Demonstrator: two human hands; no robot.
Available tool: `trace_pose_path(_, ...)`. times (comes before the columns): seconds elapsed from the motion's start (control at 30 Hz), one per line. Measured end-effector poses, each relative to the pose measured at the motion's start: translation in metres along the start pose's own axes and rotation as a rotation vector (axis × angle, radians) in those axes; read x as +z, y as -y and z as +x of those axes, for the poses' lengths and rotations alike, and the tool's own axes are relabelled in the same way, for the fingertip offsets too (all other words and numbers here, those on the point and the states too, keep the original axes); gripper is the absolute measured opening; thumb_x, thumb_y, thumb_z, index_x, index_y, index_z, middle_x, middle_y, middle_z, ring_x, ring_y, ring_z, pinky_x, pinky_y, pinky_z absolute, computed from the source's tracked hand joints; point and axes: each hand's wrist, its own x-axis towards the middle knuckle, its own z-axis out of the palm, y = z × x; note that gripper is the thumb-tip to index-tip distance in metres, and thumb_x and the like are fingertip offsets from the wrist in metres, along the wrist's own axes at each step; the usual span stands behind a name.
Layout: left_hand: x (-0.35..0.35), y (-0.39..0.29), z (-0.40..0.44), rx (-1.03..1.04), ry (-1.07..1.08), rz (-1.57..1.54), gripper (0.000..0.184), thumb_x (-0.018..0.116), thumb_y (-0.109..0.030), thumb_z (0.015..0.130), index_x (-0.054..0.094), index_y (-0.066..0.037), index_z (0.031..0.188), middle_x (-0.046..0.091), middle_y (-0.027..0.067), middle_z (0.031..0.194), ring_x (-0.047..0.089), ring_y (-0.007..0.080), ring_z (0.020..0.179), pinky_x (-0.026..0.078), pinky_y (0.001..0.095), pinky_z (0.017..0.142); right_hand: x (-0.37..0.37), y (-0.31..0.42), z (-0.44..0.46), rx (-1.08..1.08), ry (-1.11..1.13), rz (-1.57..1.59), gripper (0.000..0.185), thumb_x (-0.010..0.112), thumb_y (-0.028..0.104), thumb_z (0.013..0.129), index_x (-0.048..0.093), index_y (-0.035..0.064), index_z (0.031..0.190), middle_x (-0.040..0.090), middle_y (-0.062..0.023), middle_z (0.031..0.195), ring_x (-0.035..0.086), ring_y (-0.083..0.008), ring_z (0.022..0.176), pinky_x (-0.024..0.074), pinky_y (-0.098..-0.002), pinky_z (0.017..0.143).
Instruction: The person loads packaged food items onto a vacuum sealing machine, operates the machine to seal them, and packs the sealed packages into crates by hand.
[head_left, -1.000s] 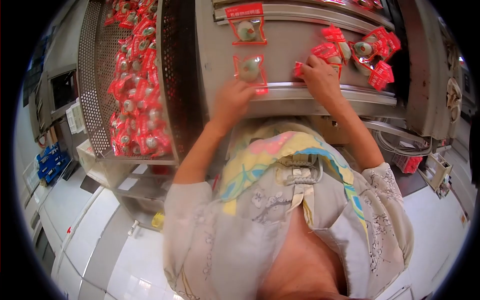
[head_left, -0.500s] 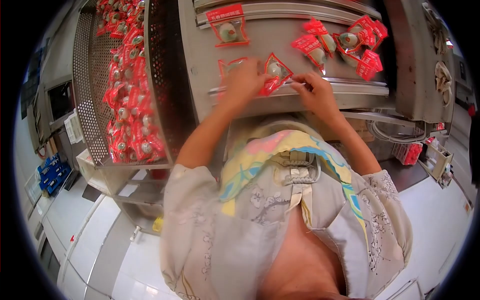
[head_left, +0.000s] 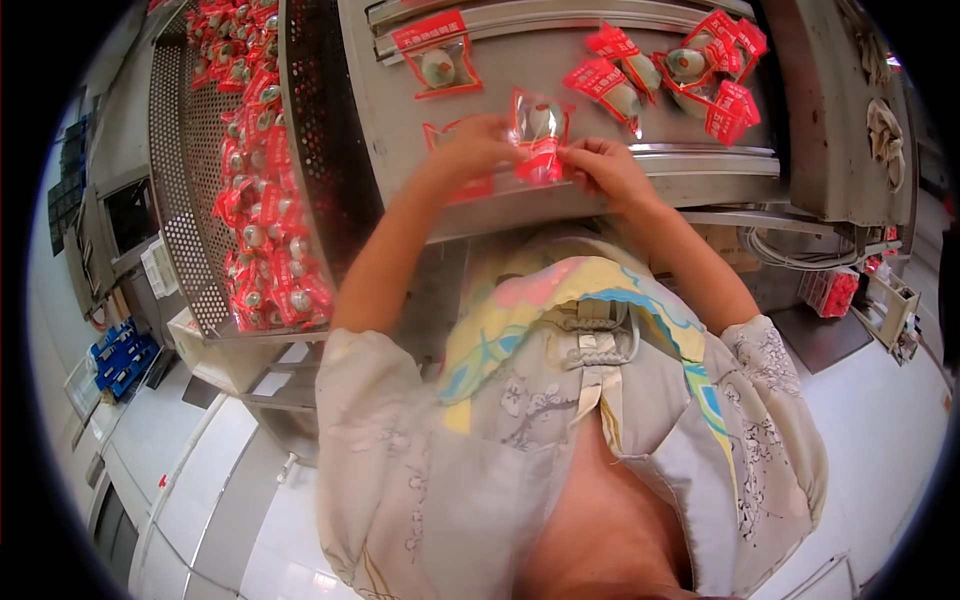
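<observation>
A clear packet with red ends and an egg inside point(head_left: 541, 125) lies between my hands on the metal worktop point(head_left: 660, 185). My right hand point(head_left: 608, 168) is closed, thumb and fingertips pinching the lower right corner of this egg packet. At its lower left edge, my left hand point(head_left: 472, 152) is closed too, slightly blurred, with fingertips on the packet. Beneath the left hand lies another egg packet point(head_left: 436, 136), mostly hidden. Farther up the worktop a single egg packet point(head_left: 438, 62) lies flat.
Several egg packets point(head_left: 690, 68) lie in a loose group at the upper right, by metal rails point(head_left: 690, 160). To the left stands a perforated metal bin point(head_left: 180, 200) holding a long heap of red egg packets point(head_left: 262, 210). A metal housing point(head_left: 830, 120) borders the right side.
The egg packet between my hands has turned more upright, its red end now toward me. My right hand has come closer to the left, onto its corner. The view has shifted slightly.
</observation>
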Motion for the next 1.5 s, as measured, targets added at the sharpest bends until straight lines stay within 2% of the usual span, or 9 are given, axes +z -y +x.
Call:
trace_pose_path(0.1, 0.008, -0.005, -0.010, 0.130, -0.262, 0.420, 0.043, 0.072, -0.011, 0.074, 0.056, -0.006, 0.114, 0.064, 0.0050, 0.078, 0.061, 0.0153, 0.069, 0.046, 0.0284, 0.060, -0.010, 0.014, 0.012, -0.438, -0.207, -0.640, 0.022, 0.068, 0.022, 0.081, 0.065, 0.0005, 0.084, 0.063, -0.0079, 0.069, 0.062, -0.0179, 0.064, 0.0470, -0.0331, 0.060)
trace_pose_path(0.23, 0.022, 0.011, -0.005, 0.568, -0.651, 0.969, 0.046, 0.071, -0.013, 0.073, 0.055, -0.011, 0.116, 0.064, 0.0129, 0.078, 0.064, 0.0307, 0.072, 0.050, 0.0404, 0.064, -0.009, 0.018, 0.025, -0.546, -0.273, -0.906, 0.021, 0.064, 0.025, 0.082, 0.066, 0.0043, 0.086, 0.065, -0.0140, 0.080, 0.062, -0.0324, 0.077, 0.0483, -0.0409, 0.067)
trace_pose_path(0.43, 0.021, 0.014, 0.001, 0.345, -0.593, 1.234, 0.052, 0.071, -0.016, 0.073, 0.051, -0.013, 0.121, 0.066, 0.0110, 0.078, 0.064, 0.0336, 0.078, 0.050, 0.0443, 0.065, -0.007, 0.018, 0.033, -0.448, -0.227, -1.093, 0.023, 0.067, 0.024, 0.078, 0.066, 0.0029, 0.086, 0.065, -0.0153, 0.080, 0.063, -0.0326, 0.078, 0.0486, -0.0416, 0.069)
trace_pose_path(0.63, 0.014, -0.001, -0.005, 0.264, -0.449, 1.110, 0.055, 0.071, -0.018, 0.071, 0.048, -0.010, 0.121, 0.067, 0.0077, 0.075, 0.065, 0.0320, 0.076, 0.050, 0.0441, 0.065, -0.023, 0.023, 0.041, -0.359, 0.050, -1.087, 0.021, 0.069, 0.023, 0.075, 0.067, 0.0024, 0.080, 0.065, -0.0171, 0.077, 0.062, -0.0340, 0.076, 0.0480, -0.0408, 0.069)
trace_pose_path(0.83, 0.024, 0.004, -0.002, 0.219, -0.606, 1.112, 0.045, 0.066, -0.014, 0.071, 0.049, -0.005, 0.112, 0.067, 0.0069, 0.073, 0.065, 0.0325, 0.077, 0.050, 0.0421, 0.068, -0.022, 0.028, 0.036, -0.379, 0.111, -1.128, 0.019, 0.070, 0.022, 0.074, 0.068, 0.0035, 0.080, 0.064, -0.0169, 0.076, 0.061, -0.0340, 0.075, 0.0481, -0.0422, 0.069)
trace_pose_path(0.93, 0.037, 0.002, -0.013, 0.182, -0.653, 1.218, 0.041, 0.067, -0.014, 0.072, 0.050, -0.007, 0.109, 0.066, 0.0070, 0.078, 0.064, 0.0307, 0.083, 0.050, 0.0411, 0.069, -0.021, 0.031, 0.021, -0.542, 0.047, -1.220, 0.024, 0.070, 0.025, 0.075, 0.067, 0.0043, 0.086, 0.064, -0.0147, 0.082, 0.062, -0.0329, 0.079, 0.0491, -0.0424, 0.069)
trace_pose_path(1.13, 0.063, 0.000, -0.041, 0.846, -0.500, 1.019, 0.027, 0.067, -0.010, 0.072, 0.058, -0.010, 0.097, 0.060, 0.0065, 0.090, 0.059, 0.0262, 0.089, 0.050, 0.0401, 0.069, -0.011, 0.075, 0.009, -0.872, -0.605, -1.177, 0.034, 0.071, 0.033, 0.077, 0.063, 0.0095, 0.100, 0.061, -0.0078, 0.100, 0.062, -0.0271, 0.091, 0.0500, -0.0378, 0.074)
trace_pose_path(1.3, 0.062, 0.019, -0.038, 0.764, -0.367, 1.141, 0.013, 0.065, -0.006, 0.074, 0.061, -0.008, 0.086, 0.059, 0.0064, 0.088, 0.058, 0.0264, 0.086, 0.050, 0.0385, 0.073, -0.028, 0.062, 0.022, -0.856, -0.409, -1.374, 0.023, 0.067, 0.027, 0.081, 0.059, 0.0102, 0.094, 0.058, -0.0085, 0.093, 0.060, -0.0283, 0.088, 0.0503, -0.0376, 0.069)
trace_pose_path(1.5, 0.065, -0.002, -0.037, 0.802, -0.337, 0.909, 0.017, 0.065, -0.007, 0.078, 0.062, -0.006, 0.094, 0.060, 0.0099, 0.092, 0.059, 0.0270, 0.087, 0.050, 0.0343, 0.073, -0.034, 0.050, 0.018, -1.003, -0.616, -1.169, 0.019, 0.068, 0.019, 0.078, 0.058, 0.0094, 0.091, 0.056, -0.0073, 0.088, 0.060, -0.0281, 0.081, 0.0498, -0.0385, 0.065)
